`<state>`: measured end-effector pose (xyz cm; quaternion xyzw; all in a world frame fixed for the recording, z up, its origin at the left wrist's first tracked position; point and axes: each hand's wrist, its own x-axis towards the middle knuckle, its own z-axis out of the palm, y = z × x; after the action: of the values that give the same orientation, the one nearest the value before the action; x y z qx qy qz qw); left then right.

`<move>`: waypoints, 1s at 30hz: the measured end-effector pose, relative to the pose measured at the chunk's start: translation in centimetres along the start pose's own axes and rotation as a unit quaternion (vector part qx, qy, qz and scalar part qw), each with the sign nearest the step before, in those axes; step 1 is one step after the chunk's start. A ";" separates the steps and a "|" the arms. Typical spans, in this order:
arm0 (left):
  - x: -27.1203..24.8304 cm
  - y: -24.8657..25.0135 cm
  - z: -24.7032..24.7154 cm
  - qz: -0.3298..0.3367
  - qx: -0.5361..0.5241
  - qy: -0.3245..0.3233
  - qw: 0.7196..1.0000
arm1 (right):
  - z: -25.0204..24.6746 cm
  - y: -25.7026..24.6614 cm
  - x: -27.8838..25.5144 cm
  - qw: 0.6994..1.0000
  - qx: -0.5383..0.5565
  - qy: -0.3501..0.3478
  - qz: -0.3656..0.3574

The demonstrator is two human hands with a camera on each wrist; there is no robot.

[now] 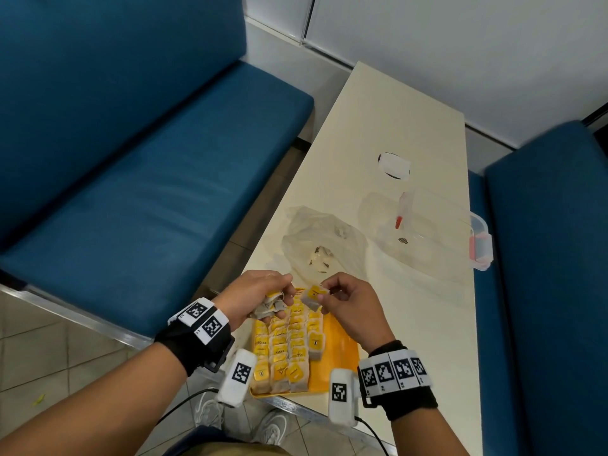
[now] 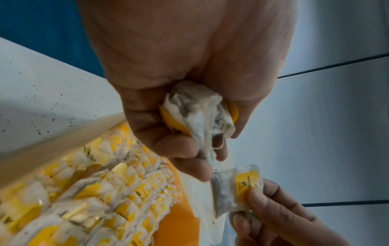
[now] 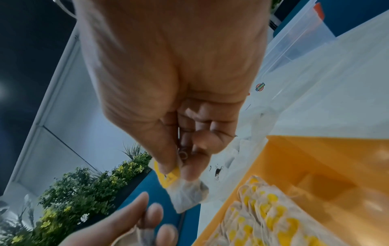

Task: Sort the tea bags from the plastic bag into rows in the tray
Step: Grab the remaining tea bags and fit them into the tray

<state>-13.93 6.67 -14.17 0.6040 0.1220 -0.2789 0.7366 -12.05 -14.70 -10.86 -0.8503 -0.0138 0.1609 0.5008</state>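
An orange tray (image 1: 342, 343) at the table's near edge holds several overlapping rows of tea bags (image 1: 286, 343) with yellow tags, filling its left part. Over the tray's far end, my left hand (image 1: 263, 292) grips a crumpled bunch of tea bags (image 2: 202, 116). Beside it my right hand (image 1: 345, 297) pinches a single tea bag (image 1: 314, 296) by its yellow tag (image 3: 168, 176). That single tea bag (image 2: 233, 188) hangs just clear of the left fingertips. The thin plastic bag (image 1: 325, 245) lies crumpled just beyond the tray with a few scraps inside.
A clear plastic box (image 1: 434, 232) with red clips stands on the table to the right of the plastic bag. Farther back lies a small white wrapper (image 1: 394, 166). Blue benches (image 1: 148, 192) flank the cream table (image 1: 394, 120) on both sides. The tray's right part (image 3: 328, 166) is bare.
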 end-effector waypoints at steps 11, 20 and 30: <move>0.1 0.5 2.1 0.104 0.190 0.024 0.976 | -0.4 -1.2 0.1 1.000 0.015 -0.006 0.011; 0.6 0.0 1.8 0.064 0.208 0.043 0.975 | 0.0 -1.3 -0.1 0.998 0.051 -0.016 0.042; 1.5 -1.8 0.5 -0.046 0.224 0.077 0.970 | -1.2 4.3 -1.2 0.961 -0.154 -0.133 0.188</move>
<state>-13.79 5.57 -16.32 0.7669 0.1402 -0.2858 0.5572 -13.45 -18.08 -13.74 -0.8755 0.0553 0.3592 0.3183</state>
